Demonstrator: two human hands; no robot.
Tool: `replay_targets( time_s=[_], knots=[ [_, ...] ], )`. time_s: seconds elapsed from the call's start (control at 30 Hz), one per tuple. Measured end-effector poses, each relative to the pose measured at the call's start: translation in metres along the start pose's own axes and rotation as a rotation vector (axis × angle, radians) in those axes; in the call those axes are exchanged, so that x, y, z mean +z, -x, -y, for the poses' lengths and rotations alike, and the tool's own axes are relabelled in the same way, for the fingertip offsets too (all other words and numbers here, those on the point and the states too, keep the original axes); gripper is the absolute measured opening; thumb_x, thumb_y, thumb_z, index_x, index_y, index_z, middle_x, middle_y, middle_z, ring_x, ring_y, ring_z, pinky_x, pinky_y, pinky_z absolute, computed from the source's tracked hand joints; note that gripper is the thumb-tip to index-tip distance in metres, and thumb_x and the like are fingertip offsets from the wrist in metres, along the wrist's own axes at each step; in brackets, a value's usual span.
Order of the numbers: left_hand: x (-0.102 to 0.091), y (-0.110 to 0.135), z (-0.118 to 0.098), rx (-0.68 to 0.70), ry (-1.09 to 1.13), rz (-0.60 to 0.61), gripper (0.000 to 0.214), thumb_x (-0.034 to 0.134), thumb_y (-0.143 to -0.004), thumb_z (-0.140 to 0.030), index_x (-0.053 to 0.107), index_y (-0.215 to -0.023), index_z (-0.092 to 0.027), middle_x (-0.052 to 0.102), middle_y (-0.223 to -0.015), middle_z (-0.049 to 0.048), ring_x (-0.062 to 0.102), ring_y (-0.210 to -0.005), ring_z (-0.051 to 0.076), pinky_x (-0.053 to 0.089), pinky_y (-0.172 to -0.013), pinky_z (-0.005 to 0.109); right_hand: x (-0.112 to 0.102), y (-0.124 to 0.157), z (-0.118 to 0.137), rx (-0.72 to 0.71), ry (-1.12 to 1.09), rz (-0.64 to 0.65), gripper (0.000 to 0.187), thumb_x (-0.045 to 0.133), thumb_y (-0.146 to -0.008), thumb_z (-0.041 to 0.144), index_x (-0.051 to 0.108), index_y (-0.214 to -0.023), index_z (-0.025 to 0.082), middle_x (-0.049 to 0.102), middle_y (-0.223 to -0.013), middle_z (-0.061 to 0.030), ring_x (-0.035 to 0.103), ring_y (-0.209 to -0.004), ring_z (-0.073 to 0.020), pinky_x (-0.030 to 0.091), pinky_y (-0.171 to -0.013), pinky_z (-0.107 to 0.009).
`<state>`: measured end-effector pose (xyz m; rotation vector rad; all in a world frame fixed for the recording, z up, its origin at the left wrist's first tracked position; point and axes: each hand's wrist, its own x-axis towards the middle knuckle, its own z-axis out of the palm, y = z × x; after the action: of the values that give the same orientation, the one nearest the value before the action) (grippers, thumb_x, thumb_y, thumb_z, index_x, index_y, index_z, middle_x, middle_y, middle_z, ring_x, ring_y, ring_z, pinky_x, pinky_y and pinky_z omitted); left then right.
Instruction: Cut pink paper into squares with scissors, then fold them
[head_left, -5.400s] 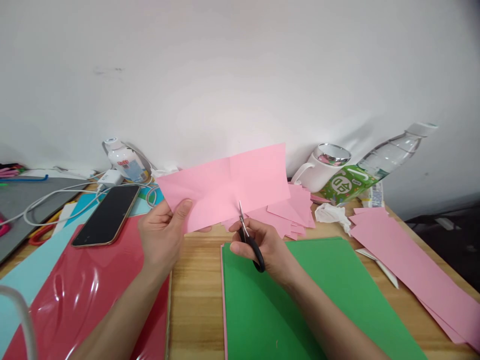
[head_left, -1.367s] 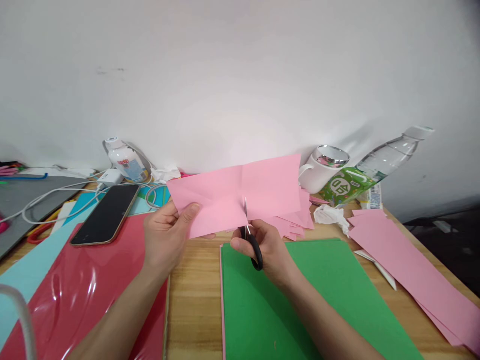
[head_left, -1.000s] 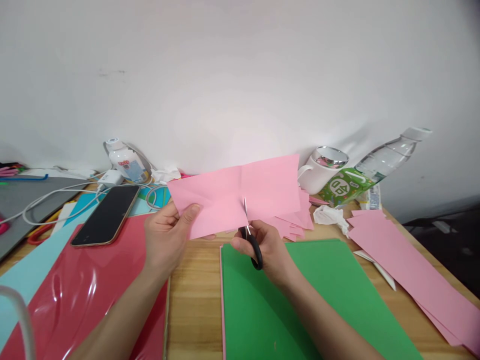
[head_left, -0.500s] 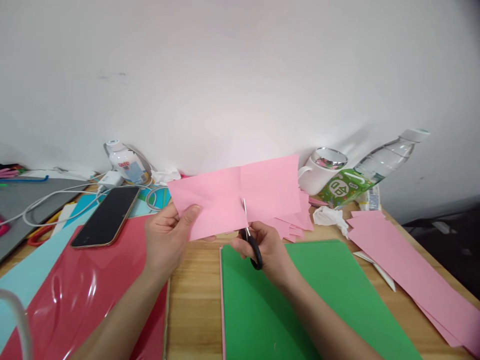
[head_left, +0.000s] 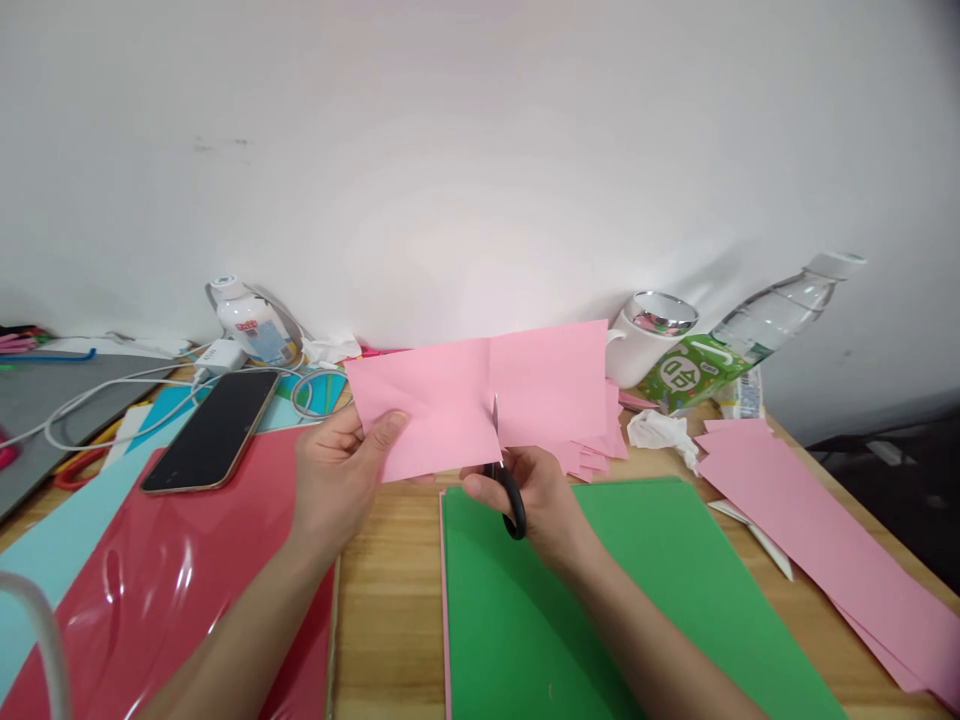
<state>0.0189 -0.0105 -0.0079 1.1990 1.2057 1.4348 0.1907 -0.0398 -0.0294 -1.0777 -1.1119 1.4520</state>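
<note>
My left hand [head_left: 345,465] pinches the lower left part of a pink paper strip [head_left: 427,400], thumb in front and fingers behind. The strip is held up above the table, with a crease down its middle. In my right hand [head_left: 536,495] is a pair of scissors [head_left: 513,505] with black handles, fingers closed around them. The blades point upward and sit on the paper at its lower edge, along the crease, where a cut is open. Part of the blades is hidden behind the paper. Below the right hand lies a stack of green paper [head_left: 600,600].
Pink strips [head_left: 817,540] lie at the right, with cut pink pieces [head_left: 589,455] behind the held paper. A white mug [head_left: 637,345], a green packet [head_left: 686,375], and a bottle [head_left: 780,315] stand along the wall. A phone [head_left: 214,430] rests on red sheets [head_left: 187,580] at left.
The pink paper and both hands have shifted slightly to the right. The right half of the paper sits a little lower. The scissors stay at the crease.
</note>
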Motion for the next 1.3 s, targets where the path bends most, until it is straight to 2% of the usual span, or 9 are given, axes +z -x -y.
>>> replay_targets(
  time_s=[0.2,0.37,0.6,1.13,1.3],
  knots=[
    [0.0003,-0.0006,-0.0001,0.027,-0.016,0.012,0.022,0.070,-0.068,-0.031,0.071,-0.087,-0.019,0.070,-0.091,0.0026,0.063,-0.075,0.017,0.053,-0.061,0.027,0.0015,-0.0010,0.0014,0.003,-0.006,-0.016,0.032,0.078,-0.055,0.034,0.052,-0.060,0.016,0.043,-0.055,0.0041,0.040,-0.053,-0.0092,0.036,-0.050,-0.022],
    [0.0003,-0.0002,-0.0009,0.018,-0.023,0.005,0.022,0.070,-0.068,-0.031,0.072,-0.087,-0.020,0.070,-0.091,0.0023,0.063,-0.074,0.017,0.053,-0.061,0.028,0.0002,-0.0006,-0.0005,-0.019,0.037,-0.016,0.033,0.076,-0.056,0.037,0.052,-0.063,0.016,0.044,-0.056,0.0035,0.040,-0.053,-0.0095,0.032,-0.048,-0.022],
    [0.0016,0.0003,-0.0037,0.015,-0.037,0.003,0.025,0.069,-0.069,-0.032,0.071,-0.091,-0.019,0.069,-0.098,0.0042,0.062,-0.083,0.019,0.052,-0.066,0.028,0.0011,-0.0003,0.0022,0.001,0.093,-0.027,0.038,0.075,-0.054,0.045,0.051,-0.060,0.016,0.045,-0.054,0.0036,0.036,-0.050,-0.0083,0.028,-0.046,-0.022],
    [0.0015,0.0005,-0.0040,-0.014,-0.010,-0.003,0.025,0.071,-0.069,-0.032,0.072,-0.090,-0.020,0.069,-0.097,0.0029,0.063,-0.080,0.017,0.052,-0.063,0.024,0.0018,-0.0013,0.0037,0.014,0.104,-0.063,0.038,0.077,-0.052,0.043,0.051,-0.056,0.016,0.047,-0.050,0.0037,0.038,-0.048,-0.0077,0.030,-0.044,-0.021],
    [0.0021,0.0010,-0.0045,-0.014,0.007,0.005,0.023,0.070,-0.069,-0.032,0.072,-0.090,-0.020,0.070,-0.092,0.0023,0.062,-0.072,0.014,0.050,-0.058,0.022,0.0020,-0.0014,0.0038,0.017,0.136,-0.070,0.038,0.077,-0.052,0.044,0.051,-0.053,0.016,0.047,-0.046,0.0032,0.037,-0.045,-0.0077,0.030,-0.042,-0.021]
  ],
)
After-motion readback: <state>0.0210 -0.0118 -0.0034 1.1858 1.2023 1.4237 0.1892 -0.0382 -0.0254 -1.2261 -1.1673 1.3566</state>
